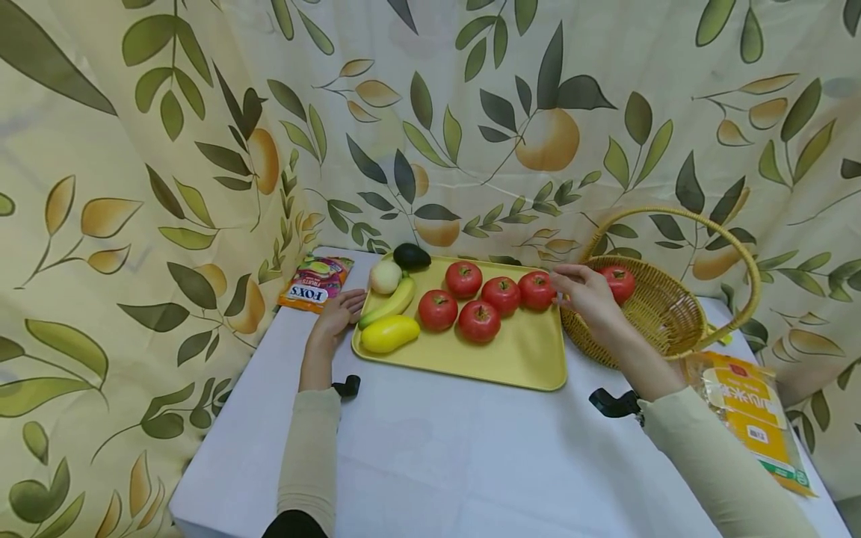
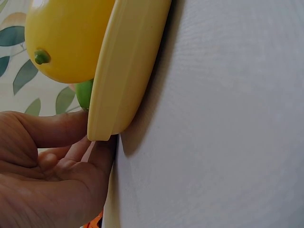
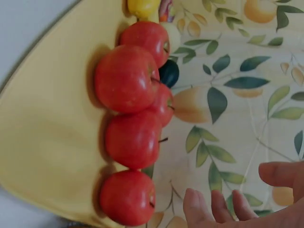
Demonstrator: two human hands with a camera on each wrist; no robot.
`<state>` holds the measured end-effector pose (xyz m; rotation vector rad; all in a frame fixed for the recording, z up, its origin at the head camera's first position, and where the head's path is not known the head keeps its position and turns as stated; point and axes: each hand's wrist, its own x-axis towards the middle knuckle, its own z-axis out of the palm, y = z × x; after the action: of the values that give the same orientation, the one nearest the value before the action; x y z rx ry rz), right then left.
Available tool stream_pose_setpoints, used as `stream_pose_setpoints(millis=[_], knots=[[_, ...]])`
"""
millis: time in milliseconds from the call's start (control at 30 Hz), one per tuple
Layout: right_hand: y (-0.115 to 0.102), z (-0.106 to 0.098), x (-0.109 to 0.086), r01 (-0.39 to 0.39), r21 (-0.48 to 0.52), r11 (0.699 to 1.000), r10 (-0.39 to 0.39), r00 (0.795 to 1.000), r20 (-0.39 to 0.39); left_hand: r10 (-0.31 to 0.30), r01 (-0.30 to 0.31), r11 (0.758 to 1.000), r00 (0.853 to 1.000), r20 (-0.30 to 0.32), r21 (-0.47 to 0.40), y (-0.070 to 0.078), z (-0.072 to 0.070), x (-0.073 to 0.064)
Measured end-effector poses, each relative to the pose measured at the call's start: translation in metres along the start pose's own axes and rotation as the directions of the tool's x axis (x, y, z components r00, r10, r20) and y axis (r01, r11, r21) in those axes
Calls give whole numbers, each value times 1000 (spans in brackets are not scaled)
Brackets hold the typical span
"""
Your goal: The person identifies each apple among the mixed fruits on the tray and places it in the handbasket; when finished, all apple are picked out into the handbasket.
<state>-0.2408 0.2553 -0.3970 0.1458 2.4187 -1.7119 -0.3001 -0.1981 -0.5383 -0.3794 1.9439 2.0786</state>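
In the head view my left hand [image 1: 336, 315] is at the left end of a yellow tray [image 1: 498, 366], fingers extended. Up close, its thumb touches the tray's rim, and the other fingers are partly hidden behind the tray's end. My right hand [image 1: 587, 297] hovers between the tray's right end and a wicker basket [image 1: 673, 310], beside the rightmost red apple [image 1: 537, 291]. Its fingers are spread and hold nothing in the right wrist view. Several red apples [image 3: 126, 78] sit on the tray. Another apple [image 1: 619, 283] lies in the basket, behind my right hand.
The tray's left part carries a yellow oval fruit [image 1: 390, 334], a banana [image 1: 390, 302], a pale round fruit [image 1: 385, 276] and a dark oval one [image 1: 412, 257]. A candy bag [image 1: 316, 284] lies left, an orange-yellow food packet [image 1: 750, 411] right. A patterned curtain [image 1: 471, 149] hangs behind.
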Motion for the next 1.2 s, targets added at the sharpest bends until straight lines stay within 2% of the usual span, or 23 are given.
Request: stream_pose_setpoints(millis=[167, 400, 733, 1200], knots=[[0, 11, 2, -18, 2, 1000, 18, 999, 30, 1, -1, 1000, 1000, 1, -12, -1, 0, 1], [3, 29, 3, -50, 84, 995, 43, 996, 82, 8, -8, 1000, 1000, -2, 13, -2, 1, 4], [17, 50, 11, -72, 100, 992, 57, 988, 145, 12, -12, 1000, 1000, -7, 18, -2, 0, 5], [43, 72, 27, -114, 122, 986, 94, 982, 164, 14, -14, 1000, 1000, -2, -4, -2, -2, 1]])
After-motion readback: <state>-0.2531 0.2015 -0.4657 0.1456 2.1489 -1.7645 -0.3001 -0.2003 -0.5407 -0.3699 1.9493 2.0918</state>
